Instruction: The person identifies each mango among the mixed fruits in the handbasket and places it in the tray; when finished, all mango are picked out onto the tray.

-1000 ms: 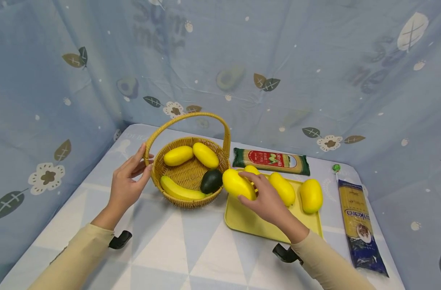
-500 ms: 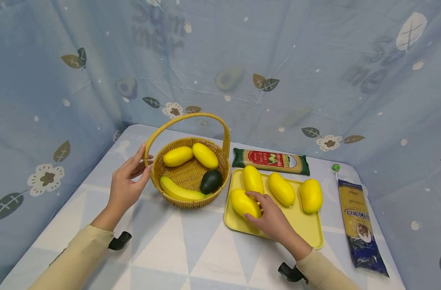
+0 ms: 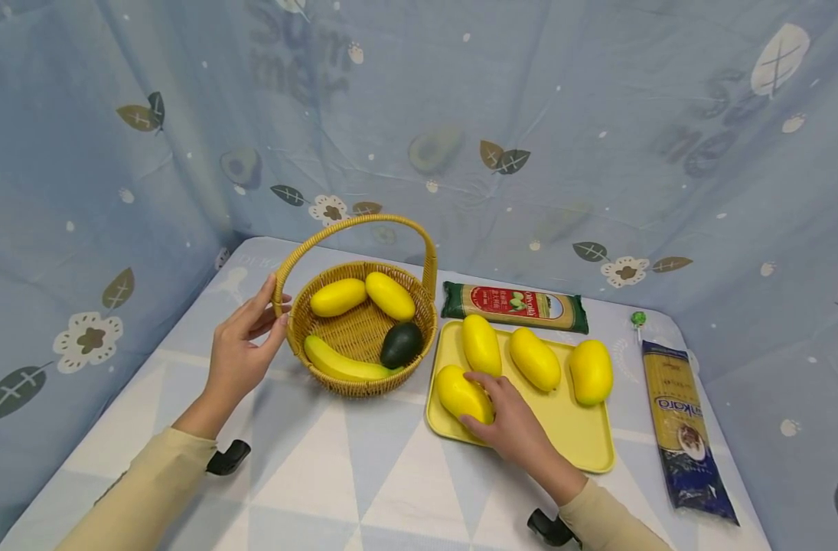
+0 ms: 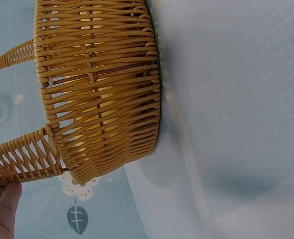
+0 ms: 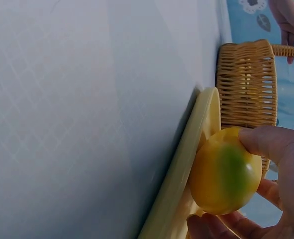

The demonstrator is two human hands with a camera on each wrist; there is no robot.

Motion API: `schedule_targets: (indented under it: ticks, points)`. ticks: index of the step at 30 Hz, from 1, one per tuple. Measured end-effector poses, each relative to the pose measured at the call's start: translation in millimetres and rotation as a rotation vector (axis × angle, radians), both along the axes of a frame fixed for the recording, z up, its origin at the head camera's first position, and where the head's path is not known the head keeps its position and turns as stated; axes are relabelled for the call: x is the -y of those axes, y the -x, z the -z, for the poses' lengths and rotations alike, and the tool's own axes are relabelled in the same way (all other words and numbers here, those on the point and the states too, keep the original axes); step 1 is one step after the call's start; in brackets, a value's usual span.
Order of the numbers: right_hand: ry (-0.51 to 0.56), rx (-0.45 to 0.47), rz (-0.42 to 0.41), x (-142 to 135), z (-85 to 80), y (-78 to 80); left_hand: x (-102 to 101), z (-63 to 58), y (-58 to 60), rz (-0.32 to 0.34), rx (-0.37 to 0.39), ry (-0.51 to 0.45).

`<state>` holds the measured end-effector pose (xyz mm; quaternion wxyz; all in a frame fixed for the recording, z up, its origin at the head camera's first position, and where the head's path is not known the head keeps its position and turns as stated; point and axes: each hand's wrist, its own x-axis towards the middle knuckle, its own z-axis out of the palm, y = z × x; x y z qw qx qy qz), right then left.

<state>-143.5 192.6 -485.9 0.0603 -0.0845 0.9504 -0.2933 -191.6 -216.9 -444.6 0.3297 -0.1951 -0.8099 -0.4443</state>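
My left hand (image 3: 242,344) pinches the lower left end of the arched handle of a wicker basket (image 3: 363,386); in the left wrist view its fingertips (image 4: 8,199) lie on that handle. Inside the basket are two yellow mangoes (image 3: 339,297), a banana (image 3: 343,361) and a dark green avocado (image 3: 401,344). My right hand (image 3: 511,421) grips another mango (image 3: 462,392) at the front left of a yellow tray (image 3: 563,436). The right wrist view shows this mango's green-tinged end (image 5: 226,174) between thumb and fingers, right at the tray. Several mangoes in all are on the tray, one at its right edge (image 3: 591,373).
Behind the tray lies a green-ended pasta packet (image 3: 515,306). A blue and yellow spaghetti packet (image 3: 687,428) lies at the right, with a green lollipop (image 3: 639,320) beyond it. A patterned blue curtain (image 3: 419,115) encloses the table's back and sides.
My right hand has carried the mango from beside the basket's right rim down to the tray's front left, then shifted slightly. The left hand and basket have stayed in place.
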Motion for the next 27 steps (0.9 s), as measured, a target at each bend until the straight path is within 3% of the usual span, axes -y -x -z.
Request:
schedule_targets:
  ticks: [8, 16, 27]
  points:
    - [-0.007, -0.041, -0.010, 0.2, -2.7, 0.5, 0.5, -0.3, 0.0, 0.001, 0.002, 0.005]
    - [0.031, -0.079, -0.037, 3.7, -16.4, 7.5, 0.0, -0.5, -0.2, -0.011, 0.026, 0.002]
    - [0.090, -0.151, -0.125, 28.6, -39.9, 42.7, -17.4, -31.0, -19.6, -0.017, 0.000, 0.001]
